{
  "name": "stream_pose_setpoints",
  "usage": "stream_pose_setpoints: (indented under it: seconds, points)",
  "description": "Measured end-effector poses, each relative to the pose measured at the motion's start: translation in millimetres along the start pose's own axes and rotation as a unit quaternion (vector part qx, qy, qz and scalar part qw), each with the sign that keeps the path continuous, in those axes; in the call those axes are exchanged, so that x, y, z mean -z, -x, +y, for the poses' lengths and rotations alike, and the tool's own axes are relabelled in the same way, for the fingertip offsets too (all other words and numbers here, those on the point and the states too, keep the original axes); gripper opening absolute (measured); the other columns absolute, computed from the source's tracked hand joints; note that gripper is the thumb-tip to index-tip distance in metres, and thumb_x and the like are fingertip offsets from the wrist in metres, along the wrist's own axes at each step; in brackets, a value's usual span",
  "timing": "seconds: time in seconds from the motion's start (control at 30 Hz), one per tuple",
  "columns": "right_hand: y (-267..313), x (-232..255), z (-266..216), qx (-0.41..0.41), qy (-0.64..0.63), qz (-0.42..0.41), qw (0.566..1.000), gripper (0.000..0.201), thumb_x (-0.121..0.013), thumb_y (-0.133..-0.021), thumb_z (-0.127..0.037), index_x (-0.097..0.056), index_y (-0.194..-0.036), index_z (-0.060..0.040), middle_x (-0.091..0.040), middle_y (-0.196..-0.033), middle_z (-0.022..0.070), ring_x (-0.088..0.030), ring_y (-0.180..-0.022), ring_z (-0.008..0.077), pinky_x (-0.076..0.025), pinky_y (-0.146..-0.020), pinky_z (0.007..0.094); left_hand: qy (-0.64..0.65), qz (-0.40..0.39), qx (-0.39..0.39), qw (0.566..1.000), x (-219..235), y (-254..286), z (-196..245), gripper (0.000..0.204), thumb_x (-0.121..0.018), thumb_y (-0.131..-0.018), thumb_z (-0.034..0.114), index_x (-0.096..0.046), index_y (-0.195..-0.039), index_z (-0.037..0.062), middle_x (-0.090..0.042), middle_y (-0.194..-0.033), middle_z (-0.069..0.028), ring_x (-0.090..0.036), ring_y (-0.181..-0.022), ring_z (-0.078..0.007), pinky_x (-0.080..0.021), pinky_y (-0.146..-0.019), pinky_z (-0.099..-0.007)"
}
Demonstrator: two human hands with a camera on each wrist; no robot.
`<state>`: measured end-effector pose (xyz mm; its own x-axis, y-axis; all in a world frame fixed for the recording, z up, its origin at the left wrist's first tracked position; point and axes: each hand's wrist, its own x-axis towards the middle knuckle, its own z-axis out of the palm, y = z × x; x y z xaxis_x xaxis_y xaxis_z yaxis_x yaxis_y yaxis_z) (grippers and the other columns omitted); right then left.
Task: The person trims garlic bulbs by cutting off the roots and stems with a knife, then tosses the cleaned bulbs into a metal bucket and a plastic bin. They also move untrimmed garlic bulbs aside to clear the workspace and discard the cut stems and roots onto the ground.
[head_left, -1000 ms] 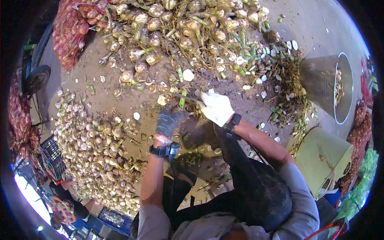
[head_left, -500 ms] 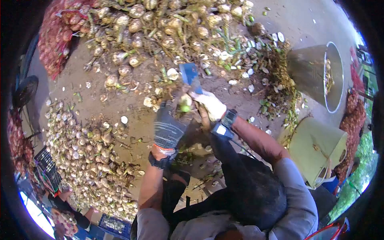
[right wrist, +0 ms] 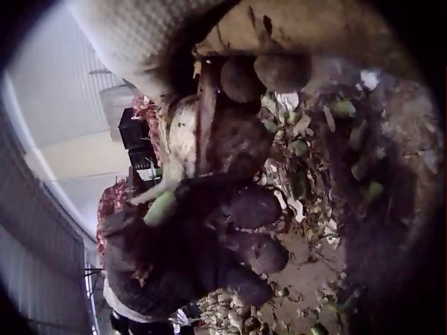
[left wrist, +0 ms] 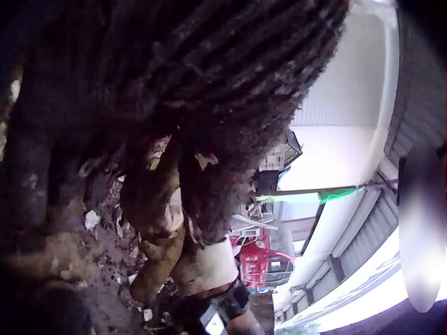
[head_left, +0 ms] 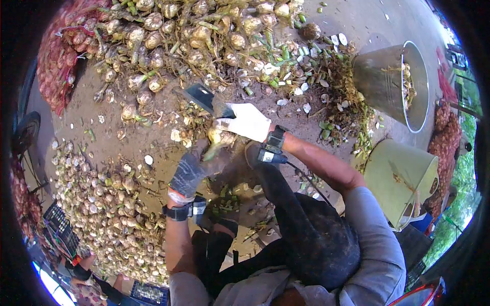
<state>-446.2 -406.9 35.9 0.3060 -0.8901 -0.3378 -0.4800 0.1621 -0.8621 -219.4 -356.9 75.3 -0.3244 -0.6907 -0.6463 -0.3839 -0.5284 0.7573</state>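
My right hand (head_left: pixel 246 122), in a white glove, grips a cleaver (head_left: pixel 201 98) whose broad dark blade points away to the upper left. Against that hand's underside sits a garlic bulb (head_left: pixel 220 135), its cut green stem slanting down toward my left hand. My left hand (head_left: pixel 187 176), in a dark grey knitted glove, is just below the stem. In the right wrist view the green stem end (right wrist: pixel 162 207) overlaps the left glove (right wrist: pixel 188 258), whose fingers extend sideways, not wrapped around the bulb. Dark glove fabric (left wrist: pixel 209 63) fills much of the left wrist view.
Untrimmed garlic (head_left: pixel 199 35) is heaped in front, trimmed bulbs (head_left: pixel 102 204) at left. A metal bucket (head_left: pixel 380 81) and a pale green tub (head_left: pixel 395 178) lie tipped at right. Red net sacks (head_left: pixel 56 76) stand at far left. Stem scraps (head_left: pixel 349 92) litter the floor.
The cleaver has swung to point left and the garlic bulb now sits below the right hand. My left hand has drawn back down and left from the bulb. The head view has shifted.
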Motion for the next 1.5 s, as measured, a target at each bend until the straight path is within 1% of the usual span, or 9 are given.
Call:
stream_pose_setpoints:
  seconds: [0.07, 0.2, 0.33, 0.6, 1.0, 1.07, 1.13, 1.3, 1.5]
  points:
    - [2, 1, -1, 0.023, 0.026, -0.03, 0.999, 0.038, -0.065, -0.087, -0.036, -0.063, -0.104, -0.0017, -0.066, -0.089, 0.0187, -0.064, -0.079, 0.0296, -0.05, -0.071, 0.0384, 0.19, -0.08, 0.069, 0.976, 4, 11, 15, 0.052, -0.074, -0.081, 0.007, -0.051, -0.126, -0.0011, -0.061, -0.114, -0.0095, -0.064, -0.096, -0.0162, -0.058, -0.073, -0.0287]
    - [4, -19, -5, 0.107, 0.102, 0.043, 0.988, 0.036, -0.064, -0.087, -0.035, -0.064, -0.102, -0.0025, -0.067, -0.089, 0.02, -0.066, -0.083, 0.0353, -0.051, -0.071, 0.0405, -0.009, -0.007, 0.052, 0.999, -15, -5, 4, 0.052, -0.076, -0.078, 0.008, -0.052, -0.124, 0.0016, -0.065, -0.106, -0.0055, -0.065, -0.095, -0.016, -0.058, -0.076, -0.029]
    - [10, -17, -24, 0.058, 0.032, 0.037, 0.997, 0.034, -0.064, -0.087, -0.035, -0.065, -0.102, -0.0039, -0.066, -0.086, 0.0214, -0.066, -0.077, 0.0355, -0.051, -0.066, 0.0412, -0.173, 0.135, -0.157, 0.963, -36, -17, -29, 0.06, -0.083, -0.072, 0.016, -0.054, -0.122, 0.0012, -0.067, -0.11, -0.0103, -0.067, -0.094, -0.022, -0.055, -0.082, -0.0333]
    - [54, -13, -13, 0.169, 0.289, 0.009, 0.942, 0.018, -0.058, -0.085, -0.026, -0.058, -0.092, -0.0091, -0.058, -0.074, 0.0109, -0.063, -0.068, 0.0299, -0.051, -0.055, 0.0433, 0.024, 0.125, -0.018, 0.992, -34, -5, -35, 0.047, -0.079, -0.076, 0.022, -0.061, -0.115, 0.0022, -0.07, -0.102, -0.0104, -0.068, -0.091, -0.0244, -0.054, -0.078, -0.0342]
    - [50, -2, 48, 0.098, 0.34, 0.043, 0.934, 0.014, -0.061, -0.08, -0.02, -0.059, -0.089, -0.0093, -0.059, -0.072, 0.0123, -0.064, -0.067, 0.0324, -0.051, -0.057, 0.0438, 0.184, 0.097, -0.142, 0.968, -31, 7, -37, 0.04, -0.079, -0.075, 0.017, -0.065, -0.111, 0.0079, -0.07, -0.104, -0.0073, -0.068, -0.091, -0.02, -0.055, -0.078, -0.0319]
    - [48, 3, 25, 0.086, 0.313, 0.082, 0.942, 0.018, -0.063, -0.083, -0.023, -0.06, -0.088, -0.0063, -0.061, -0.073, 0.0142, -0.064, -0.07, 0.0355, -0.05, -0.058, 0.0435, -0.085, 0.134, -0.202, 0.967, -17, -8, -45, 0.039, -0.079, -0.075, 0.019, -0.065, -0.11, 0.0094, -0.07, -0.103, -0.0066, -0.068, -0.089, -0.021, -0.056, -0.077, -0.0333]
    - [37, 6, 12, -0.031, 0.153, 0.059, 0.986, 0.027, -0.06, -0.085, -0.029, -0.061, -0.093, -0.0027, -0.064, -0.08, 0.0212, -0.064, -0.075, 0.0387, -0.05, -0.064, 0.0443, -0.451, 0.195, -0.363, 0.792, -8, -15, -47, 0.032, -0.075, -0.078, 0.02, -0.066, -0.107, 0.0094, -0.07, -0.098, -0.0074, -0.068, -0.087, -0.024, -0.055, -0.076, -0.0359]
    - [7, 7, 44, -0.03, -0.022, 0.103, 0.994, 0.035, -0.062, -0.086, -0.034, -0.063, -0.094, 0.0002, -0.063, -0.076, 0.0214, -0.062, -0.07, 0.0358, -0.048, -0.065, 0.0414, -0.032, 0.143, -0.113, 0.983, 9, -12, -49, 0.033, -0.074, -0.08, 0.011, -0.064, -0.111, 0.0035, -0.07, -0.104, -0.0065, -0.067, -0.091, -0.0161, -0.054, -0.081, -0.0329]
    - [17, 3, 17, 0.005, 0.139, 0.118, 0.983, 0.031, -0.061, -0.087, -0.032, -0.063, -0.096, -0.0021, -0.064, -0.075, 0.0191, -0.064, -0.068, 0.0347, -0.05, -0.06, 0.0423, -0.215, 0.15, -0.201, 0.944, 14, -14, -65, 0.029, -0.074, -0.08, 0.01, -0.067, -0.107, 0.0027, -0.072, -0.097, -0.0071, -0.068, -0.088, -0.0156, -0.053, -0.078, -0.0306]
